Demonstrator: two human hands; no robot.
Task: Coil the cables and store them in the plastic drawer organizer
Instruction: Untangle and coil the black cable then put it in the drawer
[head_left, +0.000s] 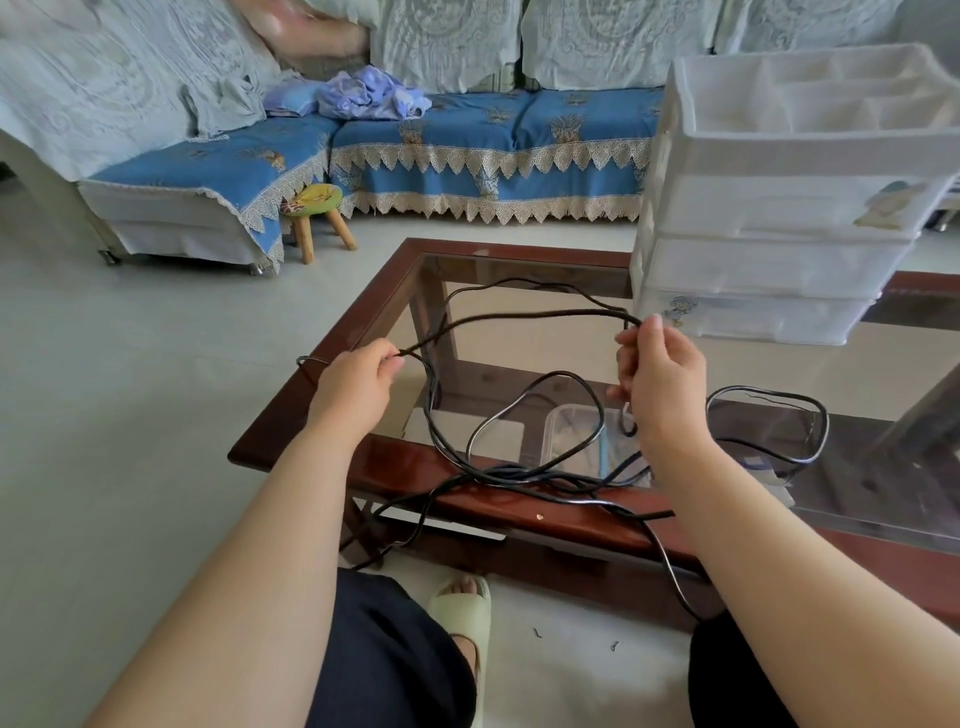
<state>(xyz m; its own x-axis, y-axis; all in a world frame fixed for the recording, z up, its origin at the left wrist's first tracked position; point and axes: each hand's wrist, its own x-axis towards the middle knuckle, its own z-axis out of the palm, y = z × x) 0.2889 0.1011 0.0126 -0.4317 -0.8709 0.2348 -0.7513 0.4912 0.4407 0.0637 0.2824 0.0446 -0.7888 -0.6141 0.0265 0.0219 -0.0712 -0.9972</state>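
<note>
From the head view, the left hand (358, 387) pinches a black cable (519, 317) at about 9 o'clock, and the right hand (662, 379) grips the same cable at 3 o'clock. The span held between them runs roughly left to right above the glass counter (395, 291). The rest lies in loose loops on the counter's near edge and trails to the floor. The plastic drawer organizer (779, 218) stands upright at 1 o'clock.

Bright soft daylight, faint shadows, glare on glass table (519, 332), wide-angle bending at edges
</note>
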